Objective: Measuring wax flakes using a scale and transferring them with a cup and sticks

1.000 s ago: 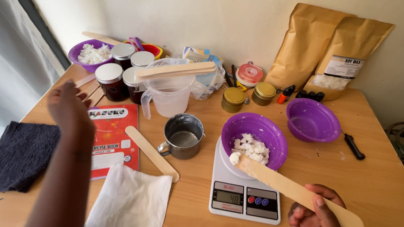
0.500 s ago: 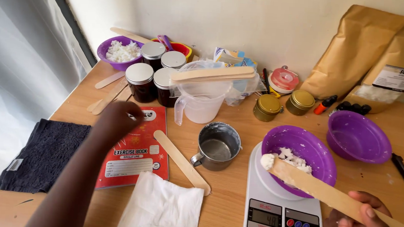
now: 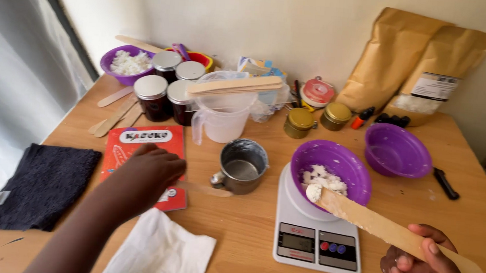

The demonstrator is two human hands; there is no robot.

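— What's in your right hand (image 3: 425,269)?

— Your fingers are wrapped tight around the near end of a long flat wooden spatula (image 3: 387,232). Its far tip, with a lump of white wax on it, reaches over the rim of the purple plastic bowl (image 3: 331,174), which holds more white chunks and sits on the white digital kitchen scale (image 3: 315,238).

— And your left hand (image 3: 146,172)?

— It lies knuckles up on the red booklet (image 3: 142,144), fingers curled over the near end of a second flat wooden stick (image 3: 208,190) whose other end points at the small grey metal cup (image 3: 242,166). I cannot tell whether you actually grip it — the fingers hide the contact.

— What else is near?

— A crumpled white paper towel (image 3: 160,253) just below your left wrist, a dark blue cloth (image 3: 37,185) further left. Behind the cup stands a clear plastic measuring jug (image 3: 221,118) with wooden sticks laid across its top, and beside it four dark glass jars with silver lids (image 3: 166,88). An empty purple bowl (image 3: 396,150) sits to the right of the scale, all on the wooden table (image 3: 248,228).
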